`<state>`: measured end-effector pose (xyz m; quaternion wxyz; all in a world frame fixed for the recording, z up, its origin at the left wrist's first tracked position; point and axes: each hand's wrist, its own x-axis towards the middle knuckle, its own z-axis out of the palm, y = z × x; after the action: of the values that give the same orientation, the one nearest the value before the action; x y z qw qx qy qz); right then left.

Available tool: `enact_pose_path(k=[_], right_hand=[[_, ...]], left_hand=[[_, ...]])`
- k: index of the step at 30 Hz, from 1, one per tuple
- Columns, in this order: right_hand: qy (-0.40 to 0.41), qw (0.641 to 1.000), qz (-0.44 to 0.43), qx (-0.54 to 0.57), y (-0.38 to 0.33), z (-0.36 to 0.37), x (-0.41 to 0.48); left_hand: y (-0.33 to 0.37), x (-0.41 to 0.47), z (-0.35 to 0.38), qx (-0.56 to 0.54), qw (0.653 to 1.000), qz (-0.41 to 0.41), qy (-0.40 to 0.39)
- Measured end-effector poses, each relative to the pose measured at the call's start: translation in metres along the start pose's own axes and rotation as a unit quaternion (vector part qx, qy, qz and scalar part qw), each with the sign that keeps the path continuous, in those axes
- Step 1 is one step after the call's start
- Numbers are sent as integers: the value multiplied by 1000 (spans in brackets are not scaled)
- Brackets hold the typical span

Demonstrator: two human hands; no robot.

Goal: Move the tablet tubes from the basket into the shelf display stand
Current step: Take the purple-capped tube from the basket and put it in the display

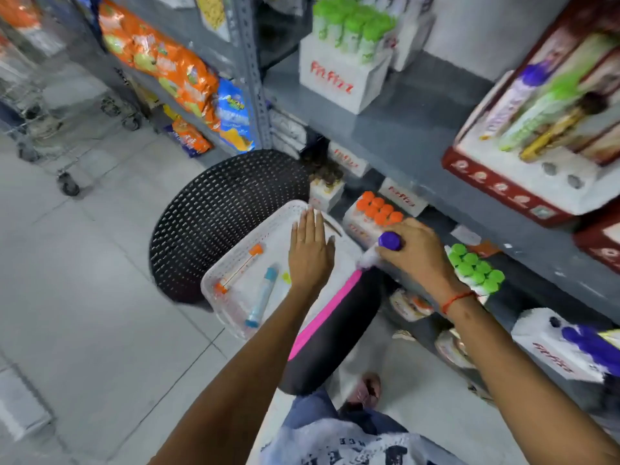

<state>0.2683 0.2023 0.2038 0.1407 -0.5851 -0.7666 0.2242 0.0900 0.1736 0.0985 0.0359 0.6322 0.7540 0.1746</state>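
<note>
Your right hand (416, 253) holds the purple-capped tube (382, 248) beside the basket (214, 280); left hand (310, 253) flat, fingers spread, empty. Carry it upright to a free stand (550, 350) slot.

"Fitfizz" in red marks the white display boxes on a shop's grey shelving.

The red lettering reads clearly on the box of green-capped tubes (342, 78) on the upper shelf, and again on the box with purple-capped tubes (557, 355) at lower right. It also shows, smaller and softer, on two white boxes (401, 196) on the lower shelf behind the orange-capped tubes. Print on the orange snack bags (161, 65), the red carton (496, 186) and the person's shirt (349, 448) is too blurred to read.
</note>
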Motion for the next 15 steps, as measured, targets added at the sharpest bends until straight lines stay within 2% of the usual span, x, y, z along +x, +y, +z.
enact_pose_path(k=[3,8,10,15], right_hand=[[58,998,36,-13,13,-55,-13],[163,983,80,-19,43,-136,-40],[197,974,103,-30,54,-167,-55],[258,955,144,-32,79,-235,-81]], left_hand=[[64,34,-11,-59,993,101,23],[166,61,-22,-107,974,197,20],[197,64,-18,-109,972,209,5],[231,60,3,-81,978,177,-80]])
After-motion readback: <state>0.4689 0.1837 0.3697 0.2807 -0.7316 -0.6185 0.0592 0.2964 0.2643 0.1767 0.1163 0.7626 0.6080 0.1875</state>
